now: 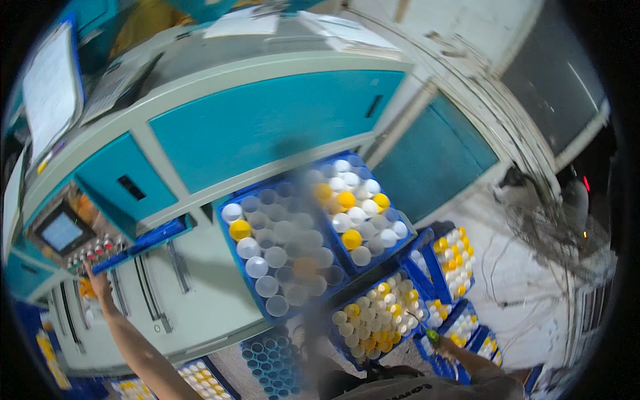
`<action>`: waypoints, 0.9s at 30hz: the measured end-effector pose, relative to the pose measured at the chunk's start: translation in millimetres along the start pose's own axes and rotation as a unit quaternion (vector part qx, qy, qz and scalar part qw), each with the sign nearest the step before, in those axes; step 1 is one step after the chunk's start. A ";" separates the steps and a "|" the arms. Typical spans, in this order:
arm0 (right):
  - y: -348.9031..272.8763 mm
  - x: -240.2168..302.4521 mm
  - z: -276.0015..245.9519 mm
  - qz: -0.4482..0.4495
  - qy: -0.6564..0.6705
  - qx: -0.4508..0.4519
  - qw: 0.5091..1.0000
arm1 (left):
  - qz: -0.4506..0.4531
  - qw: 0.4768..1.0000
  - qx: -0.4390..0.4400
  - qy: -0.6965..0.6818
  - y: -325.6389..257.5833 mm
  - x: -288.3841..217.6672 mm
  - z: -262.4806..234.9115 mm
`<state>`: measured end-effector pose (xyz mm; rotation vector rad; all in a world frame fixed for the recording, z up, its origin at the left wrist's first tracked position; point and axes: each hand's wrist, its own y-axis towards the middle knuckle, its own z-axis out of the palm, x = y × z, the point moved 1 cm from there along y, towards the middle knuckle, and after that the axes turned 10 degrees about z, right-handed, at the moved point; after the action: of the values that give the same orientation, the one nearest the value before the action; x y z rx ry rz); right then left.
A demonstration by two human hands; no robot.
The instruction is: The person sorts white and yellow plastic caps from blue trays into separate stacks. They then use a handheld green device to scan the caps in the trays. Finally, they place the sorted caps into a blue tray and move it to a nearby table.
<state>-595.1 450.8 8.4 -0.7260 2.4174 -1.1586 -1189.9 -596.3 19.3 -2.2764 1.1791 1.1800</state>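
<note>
My left hand [97, 281] reaches up to the lower edge of a control panel on a teal and pale grey machine [267, 127]. Its fingertips are at a row of small coloured buttons [100, 251], beside a small lit screen [61, 231], and it holds nothing. My right hand [437, 341] is low at the right, over blue crates of white and yellow bobbins [375, 319]. It is closed around a small green-handled thing [432, 336] with a thin tip pointing up and left; what kind of tool it is cannot be told.
Two blue crates [230, 230] of white, clear and yellow tubes rest tilted against the machine front. More filled crates [455, 261] stand on the floor at the right, and a crate of blue tubes [270, 360] lies below. Tangled wires [553, 233] hang by the white wall.
</note>
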 end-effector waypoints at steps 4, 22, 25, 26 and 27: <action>1.3 2.1 5.1 -0.123 -0.212 -0.071 0.967 | 0.187 0.973 -0.078 0.109 -53.2 4.9 27.0; -67.2 -445.4 160.8 0.019 0.203 -0.096 0.974 | 0.728 0.396 0.553 0.084 -991.5 -220.7 326.9; -108.6 -511.7 184.2 0.058 0.227 -0.115 0.965 | 0.648 0.282 0.708 0.007 -1147.7 -334.4 349.0; -117.9 -528.5 191.2 0.077 0.247 -0.106 0.960 | 0.639 0.236 0.727 0.082 -1190.3 -367.1 355.2; -124.7 -542.7 198.6 0.095 0.267 -0.096 0.954 | 0.673 0.163 0.721 0.019 -1221.5 -399.3 356.5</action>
<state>-19.9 583.1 42.8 -0.2314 2.9978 -1.1656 -542.1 569.3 10.6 0.6702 2.3828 -0.3639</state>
